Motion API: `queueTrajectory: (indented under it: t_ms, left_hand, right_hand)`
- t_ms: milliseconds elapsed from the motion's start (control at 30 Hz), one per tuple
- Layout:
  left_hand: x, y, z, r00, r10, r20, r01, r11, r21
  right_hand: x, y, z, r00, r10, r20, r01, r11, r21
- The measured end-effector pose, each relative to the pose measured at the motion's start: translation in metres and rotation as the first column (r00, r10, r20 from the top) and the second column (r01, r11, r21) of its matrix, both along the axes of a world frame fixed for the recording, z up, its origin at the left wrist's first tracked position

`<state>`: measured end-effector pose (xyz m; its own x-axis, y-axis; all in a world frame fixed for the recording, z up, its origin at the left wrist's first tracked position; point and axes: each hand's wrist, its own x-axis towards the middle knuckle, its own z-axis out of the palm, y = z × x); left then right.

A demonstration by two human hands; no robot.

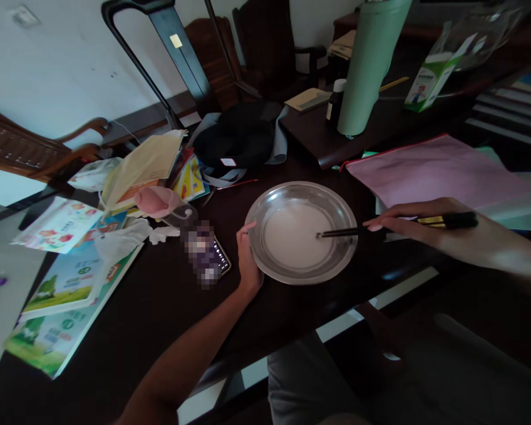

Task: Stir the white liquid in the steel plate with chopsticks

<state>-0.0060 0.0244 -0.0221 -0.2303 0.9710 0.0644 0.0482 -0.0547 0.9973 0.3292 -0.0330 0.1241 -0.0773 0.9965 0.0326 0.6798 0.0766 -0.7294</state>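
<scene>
A shallow metal bowl (301, 195) holding a milky white liquid rests on the dark wooden table (159, 307). My left hand (248, 260) grips the bowl's left rim, fingers curled against it. My right hand (418, 224) comes in from the right and is closed on a pair of dark chopsticks (349, 232). Their tips dip into the liquid near the bowl's middle.
A phone (207, 254) lies just left of my left hand. Books, papers and crumpled tissue (115, 242) crowd the table's left side. A pink zip folder (438, 171) lies at the right. Behind stand a green flask (367, 65), a small bottle, a carton (429, 77) and a black bag.
</scene>
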Motion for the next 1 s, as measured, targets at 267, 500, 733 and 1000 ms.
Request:
queueTrajectory:
  t_ms: [267,500,733,1000]
  left_hand:
    - [-0.001,0.001,-0.001,0.999,-0.004,-0.048,0.006,0.999,0.045]
    - [0.004,-0.002,0.004,1.0,-0.01,-0.009,0.01,0.998,0.062]
    - [0.002,-0.002,0.007,0.999,0.004,-0.034,-0.003,1.0,0.026]
    - [0.002,-0.001,0.004,1.0,0.015,-0.017,-0.015,1.0,0.002]
  right_hand:
    - [-0.033,-0.002,-0.019,0.945,0.22,-0.24,-0.238,0.97,-0.045]
    - [-0.048,0.027,-0.043,0.941,0.243,-0.236,-0.229,0.97,0.087]
    - [-0.021,0.016,-0.018,0.988,0.112,-0.102,-0.102,0.99,0.101]
    - [0.019,-0.022,-0.014,0.997,0.06,-0.047,-0.055,0.993,0.103]
